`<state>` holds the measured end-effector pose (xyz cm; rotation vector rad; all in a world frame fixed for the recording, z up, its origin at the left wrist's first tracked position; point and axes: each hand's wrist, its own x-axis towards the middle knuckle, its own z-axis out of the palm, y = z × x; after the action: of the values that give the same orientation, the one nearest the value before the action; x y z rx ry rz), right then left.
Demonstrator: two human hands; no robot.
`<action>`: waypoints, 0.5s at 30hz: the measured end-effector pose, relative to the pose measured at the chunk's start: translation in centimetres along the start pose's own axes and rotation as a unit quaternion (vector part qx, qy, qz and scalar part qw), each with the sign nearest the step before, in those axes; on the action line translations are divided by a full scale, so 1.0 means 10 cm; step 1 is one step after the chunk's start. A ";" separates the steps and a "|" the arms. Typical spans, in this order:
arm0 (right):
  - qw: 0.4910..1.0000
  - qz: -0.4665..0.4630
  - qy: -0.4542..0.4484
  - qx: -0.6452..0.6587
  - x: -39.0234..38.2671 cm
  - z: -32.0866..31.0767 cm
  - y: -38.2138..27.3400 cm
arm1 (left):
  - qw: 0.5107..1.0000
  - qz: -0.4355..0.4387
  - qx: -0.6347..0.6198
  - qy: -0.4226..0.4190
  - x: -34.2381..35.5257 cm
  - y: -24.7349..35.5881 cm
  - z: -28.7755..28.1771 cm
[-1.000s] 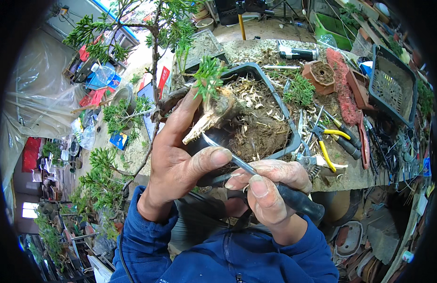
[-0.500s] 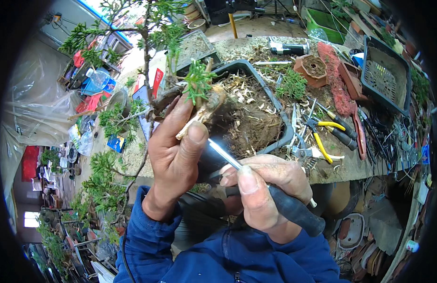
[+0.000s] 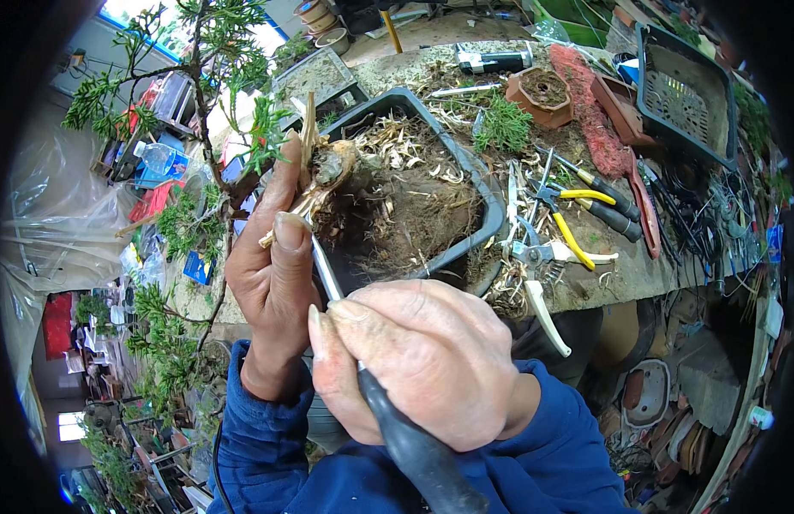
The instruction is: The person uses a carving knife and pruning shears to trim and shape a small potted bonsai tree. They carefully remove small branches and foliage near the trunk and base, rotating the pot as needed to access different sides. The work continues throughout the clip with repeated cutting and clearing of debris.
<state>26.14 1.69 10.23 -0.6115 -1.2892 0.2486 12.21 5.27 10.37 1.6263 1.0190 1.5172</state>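
Note:
My left hand (image 3: 272,291) grips the pale, split stub of a juniper trunk (image 3: 328,171), its thumb lying along the peeled wood. The branched juniper (image 3: 204,120) rises on the left. My right hand (image 3: 414,360) is closed on a carving tool (image 3: 414,454) with a black handle and a steel shaft, whose upper end reaches my left thumb beside the wood; the tip is hard to make out. Behind both hands sits a black pot (image 3: 491,210) holding dark soil, roots and pale shavings.
On the right of the bench (image 3: 620,287) lie yellow-handled pliers (image 3: 572,240), white-handled cutters (image 3: 542,317), several other tools, a red brush (image 3: 598,111), an octagonal terracotta pot (image 3: 538,94) and a black mesh tray (image 3: 688,94). A plastic sheet (image 3: 62,206) hangs at the left.
My right hand has turned over and moved left and toward me, with the tool now more upright. My left hand and the stub have shifted left. The whole view has shifted slightly too.

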 end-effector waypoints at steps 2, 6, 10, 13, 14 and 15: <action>0.999 -0.020 0.010 -0.028 0.01 0.05 -0.01 | 1.000 -0.014 0.005 0.026 -0.03 0.03 0.06; 0.996 -0.029 -0.045 -0.068 0.03 0.02 -0.08 | 0.996 -0.063 -0.022 0.067 -0.05 0.04 0.09; 0.993 -0.044 -0.068 -0.089 0.04 0.03 -0.13 | 0.997 -0.004 0.054 0.051 0.01 -0.02 0.04; 0.989 -0.053 -0.073 -0.117 0.05 0.06 -0.16 | 0.999 -0.007 0.036 0.040 0.03 -0.03 0.00; 0.986 -0.075 -0.068 -0.132 0.06 0.07 -0.16 | 0.999 -0.031 0.010 0.042 0.03 -0.02 -0.01; 0.985 -0.075 -0.068 -0.143 0.08 0.08 -0.15 | 0.999 -0.019 0.025 0.030 0.02 0.00 -0.01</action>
<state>25.37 1.08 11.87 -0.7456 -1.5091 -0.0220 12.12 5.46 10.43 1.5948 1.1232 1.5335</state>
